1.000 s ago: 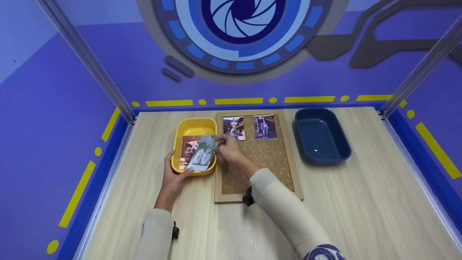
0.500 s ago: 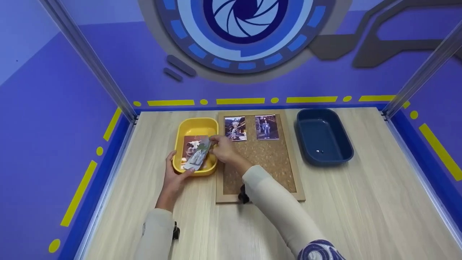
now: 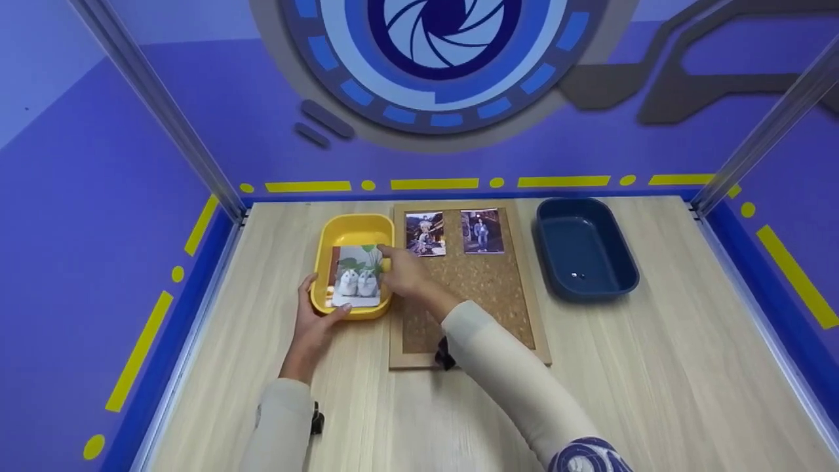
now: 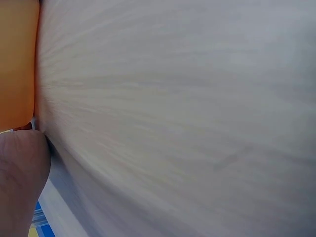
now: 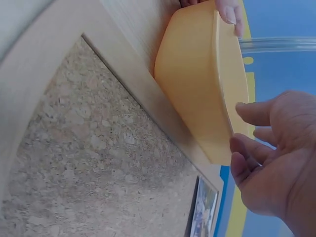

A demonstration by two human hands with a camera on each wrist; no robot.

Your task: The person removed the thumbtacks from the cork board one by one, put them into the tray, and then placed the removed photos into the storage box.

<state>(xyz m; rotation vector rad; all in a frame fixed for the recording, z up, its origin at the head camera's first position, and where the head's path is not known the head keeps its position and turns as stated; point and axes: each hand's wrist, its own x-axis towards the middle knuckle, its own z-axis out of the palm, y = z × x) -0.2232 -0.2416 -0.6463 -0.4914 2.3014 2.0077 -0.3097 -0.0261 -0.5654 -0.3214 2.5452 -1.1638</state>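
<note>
My left hand (image 3: 313,331) holds the yellow tray (image 3: 357,226) at its near left corner, thumb over the front rim and fingers along the left side. In the tray lies a photo of two white hamsters (image 3: 358,283) with green leaves, mostly covering another photo (image 3: 333,262) of which a brown strip shows. My right hand (image 3: 405,270) is at the tray's right rim, its index fingertip by the hamster photo's upper right corner. In the right wrist view, thumb and fingers stand apart beside the yellow rim, nothing visible between them.
A wood-framed cork board (image 3: 472,295) lies right of the yellow tray. Two photos sit along its top, a person in costume (image 3: 425,233) and a standing person (image 3: 482,231). Farther right stands a dark blue tray (image 3: 583,249) with small shiny pieces (image 3: 577,275) inside.
The hamster photo was tilted and bent in my right hand's fingers; now it lies straighter and flatter over the other photo. My right hand moved slightly left, while the left hand stayed on the tray.
</note>
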